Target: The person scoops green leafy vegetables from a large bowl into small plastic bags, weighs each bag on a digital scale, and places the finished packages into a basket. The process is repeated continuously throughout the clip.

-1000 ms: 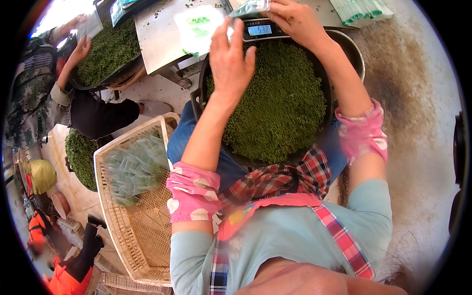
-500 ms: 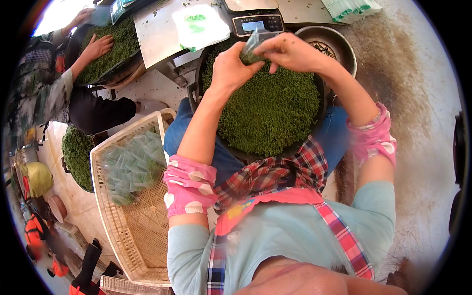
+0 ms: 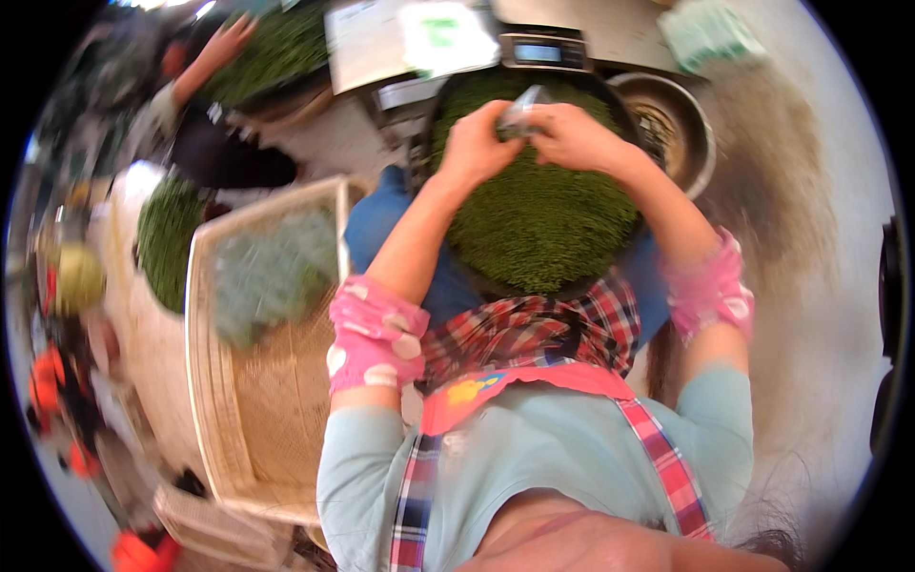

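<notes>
Both hands are close together over a dark round basin (image 3: pixel 630 126) heaped with small green berry-like pieces (image 3: pixel 538 224), which sits between my knees. My left hand (image 3: pixel 479 143) is closed on one side of a small clear plastic bag (image 3: pixel 526 103). Pinched at the bag's other side is my right hand (image 3: pixel 575 136). The upper part of the bag sticks up between the fingers; its lower part and contents are mostly hidden by the hands and smeared by motion.
Beyond the basin is a digital scale (image 3: pixel 543 48), with white printed bags (image 3: pixel 446 38) left of it. A metal bowl (image 3: pixel 703 143) stands at right. Filled bags (image 3: pixel 272 272) lie in a cream plastic crate (image 3: pixel 197 381) at left. A co-worker's hand (image 3: pixel 229 40) is over another green heap (image 3: pixel 276 57).
My hands have drawn level, and my right hand has come down beside the bag's upper part. The whole view has shifted and is blurred. The co-worker's hand has moved away from the green heap's middle.
</notes>
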### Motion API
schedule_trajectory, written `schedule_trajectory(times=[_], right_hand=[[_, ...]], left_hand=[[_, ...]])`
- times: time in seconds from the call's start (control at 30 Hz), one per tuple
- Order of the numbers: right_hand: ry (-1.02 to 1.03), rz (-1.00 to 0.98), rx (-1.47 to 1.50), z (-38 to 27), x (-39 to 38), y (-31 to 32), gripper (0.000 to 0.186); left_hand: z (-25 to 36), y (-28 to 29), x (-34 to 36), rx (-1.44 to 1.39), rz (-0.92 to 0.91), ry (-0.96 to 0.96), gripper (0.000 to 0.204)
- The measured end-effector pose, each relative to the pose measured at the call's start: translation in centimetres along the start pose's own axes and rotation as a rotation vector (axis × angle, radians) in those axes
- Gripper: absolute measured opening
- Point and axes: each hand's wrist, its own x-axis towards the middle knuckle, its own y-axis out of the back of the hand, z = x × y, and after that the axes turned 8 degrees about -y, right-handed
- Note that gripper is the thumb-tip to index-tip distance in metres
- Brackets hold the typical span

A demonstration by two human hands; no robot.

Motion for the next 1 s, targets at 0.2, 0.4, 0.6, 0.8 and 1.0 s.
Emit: schedule_trajectory(times=[0.2, 0.4, 0.6, 0.8, 1.0], right_hand=[[0.158, -0.035, 0.109, -6.5, 0.0, -0.9, 0.028], [0.671, -0.009, -0.142, -12.1, 2.6, -5.8, 0.018], [0.811, 0.082, -0.190, -18.7, 3.6, -10.4, 0.016], [0.863, 0.029, -0.388, -20.2, 4.0, -16.2, 0.014], [0.823, 0.080, -0.184, -19.1, 4.3, -16.0, 0.018]], left_hand=[[2.5, 6.7, -4.9, -0.013, 0.118, -0.007, 0.044], [3.0, 13.5, -12.1, 0.149, 0.175, 0.058, 0.049], [4.2, 18.7, -18.4, 0.223, 0.324, 0.186, 0.040], [1.4, 18.0, -25.8, 0.315, 0.411, 0.289, 0.039], [-6.3, 16.5, -31.9, 0.524, 0.235, 0.389, 0.049]])
